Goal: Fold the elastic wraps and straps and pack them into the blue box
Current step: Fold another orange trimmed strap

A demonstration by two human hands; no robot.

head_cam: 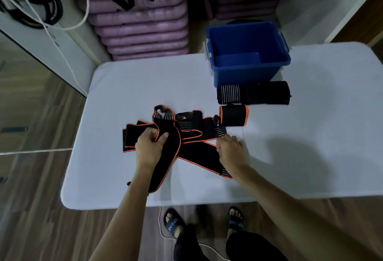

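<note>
Black elastic edged in orange makes up the tangled straps (182, 136) lying across the middle of the frame on the white table (124, 86); grey ribbed bands show at several of their ends. The only writing is light lettering on the person's dark slippers (173, 223) at the bottom centre, too small to read with confidence. The left hand (151, 147) pinches a fold of one orange-edged strap between thumb and curled fingers. The right hand (230, 149) has its fingers curled at a striped strap end, seemingly pinching it, with the knuckles turned up. Just right of the tangle sits a rolled wrap (234, 115), black with orange rims. Above it, a black folded wrap (252, 95) with thin white stripes lies just beside the front wall of the blue box (246, 74), which stands open in the upper right with grey latches at its sides. Purple cushions (141, 33) are stacked beyond the table at upper centre.
</note>
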